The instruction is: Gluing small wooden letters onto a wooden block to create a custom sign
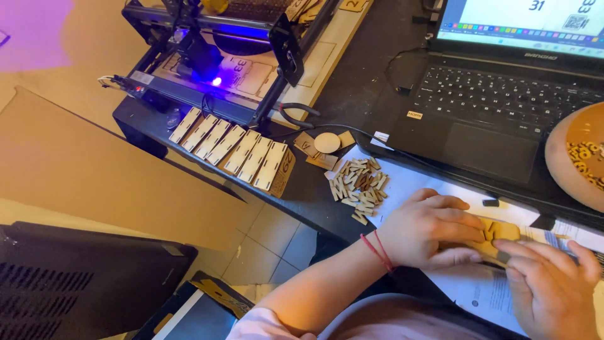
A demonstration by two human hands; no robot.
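My left hand [431, 230], with a red string around its wrist, rests on white paper sheets [478, 289] and pinches a small flat wooden cut-out piece [500, 232]. My right hand [553, 283] comes in from the lower right, and its fingers touch the same wooden piece from the other side. Both hands hold that piece low over the paper. Just left of my left hand lies a heap of small wooden slats [358, 187].
A laser engraver [217, 60] with a glowing violet spot works on a wooden sheet at the back. A row of wooden panels [233, 148] lies before it. An open laptop [497, 94] stands at right, beside a round wooden tray [576, 157]. A cardboard sheet [94, 164] leans left.
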